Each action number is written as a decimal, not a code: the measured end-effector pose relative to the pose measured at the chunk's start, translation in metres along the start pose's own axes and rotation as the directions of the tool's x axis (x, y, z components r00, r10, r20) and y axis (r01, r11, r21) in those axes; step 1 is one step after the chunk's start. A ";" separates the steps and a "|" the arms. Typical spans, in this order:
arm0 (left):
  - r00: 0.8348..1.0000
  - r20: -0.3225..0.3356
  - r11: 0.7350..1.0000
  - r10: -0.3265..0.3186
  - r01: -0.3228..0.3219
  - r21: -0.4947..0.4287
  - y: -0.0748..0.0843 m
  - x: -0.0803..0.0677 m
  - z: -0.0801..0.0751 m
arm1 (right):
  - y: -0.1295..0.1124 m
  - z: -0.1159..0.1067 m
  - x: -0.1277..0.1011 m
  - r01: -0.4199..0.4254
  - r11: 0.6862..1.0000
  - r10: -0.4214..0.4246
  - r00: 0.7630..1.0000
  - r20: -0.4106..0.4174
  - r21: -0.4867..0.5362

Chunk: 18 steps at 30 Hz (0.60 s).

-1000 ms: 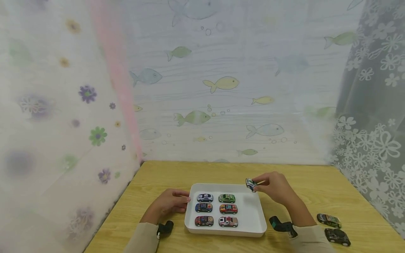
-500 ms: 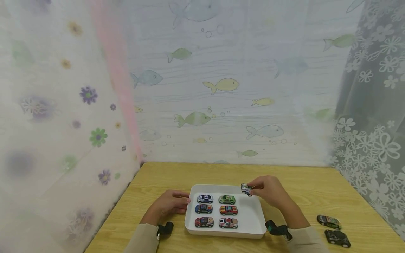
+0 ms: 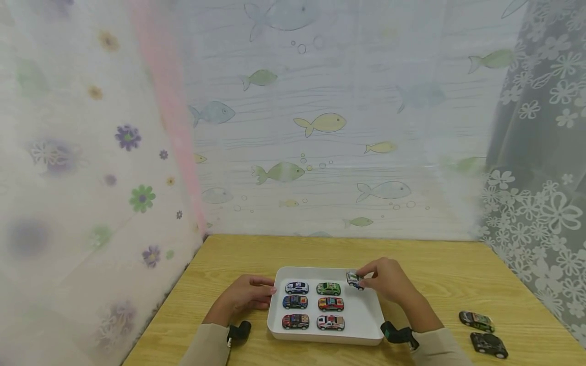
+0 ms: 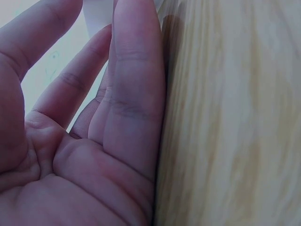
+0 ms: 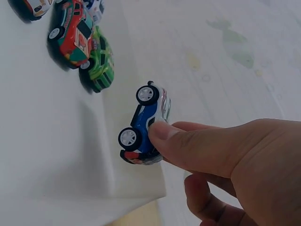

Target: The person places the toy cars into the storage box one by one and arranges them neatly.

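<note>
Your right hand (image 3: 386, 280) pinches a small blue-and-white toy car (image 3: 354, 280) between thumb and fingers, holding it just above the far right corner of the white tray (image 3: 366, 317), at about one o'clock from the tray's middle; in the right wrist view the car (image 5: 146, 123) is tipped on its side with its wheels facing the camera, the thumb pressed on its underside. Your left hand (image 3: 247, 295) rests on the wooden table (image 3: 458, 274) at nine o'clock of the tray, fingers straight and relaxed, their tips touching the tray's left wall, holding nothing. Compared with a second ago, your right hand has come lower and a little leftward, bringing the car from above the rim down close to the tray floor; your left hand has not moved. Six cars sit in two columns of three inside the tray, the green car (image 3: 328, 288) nearest the held one. Two dark cars (image 3: 482, 332) lie on the table at four o'clock. No writing on any car can be read.
</note>
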<state>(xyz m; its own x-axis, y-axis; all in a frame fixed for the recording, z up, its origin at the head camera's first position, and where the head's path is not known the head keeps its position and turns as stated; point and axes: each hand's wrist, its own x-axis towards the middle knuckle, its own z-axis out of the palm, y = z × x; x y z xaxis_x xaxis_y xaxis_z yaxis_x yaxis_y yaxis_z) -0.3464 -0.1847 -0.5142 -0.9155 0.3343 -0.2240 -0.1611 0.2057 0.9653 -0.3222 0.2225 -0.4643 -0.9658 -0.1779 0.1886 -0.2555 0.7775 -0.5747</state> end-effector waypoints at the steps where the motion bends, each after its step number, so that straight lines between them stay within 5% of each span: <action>1: 1.000 0.001 1.000 0.001 -0.001 -0.001 0.000 0.000 0.000 | 0.000 0.001 0.000 -0.011 1.000 0.011 1.000 0.005 0.001; 18: 1.000 0.005 1.000 -0.007 0.007 -0.007 0.000 0.001 -0.001 | -0.003 0.001 -0.001 -0.061 0.998 0.062 0.997 0.041 -0.027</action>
<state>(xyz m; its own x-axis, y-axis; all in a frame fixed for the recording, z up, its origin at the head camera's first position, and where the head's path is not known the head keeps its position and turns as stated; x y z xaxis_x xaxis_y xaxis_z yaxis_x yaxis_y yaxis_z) -0.3475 -0.1852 -0.5142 -0.9124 0.3377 -0.2313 -0.1700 0.2013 0.9647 -0.3207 0.2203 -0.4635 -0.9807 -0.1543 0.1198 -0.1951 0.8030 -0.5631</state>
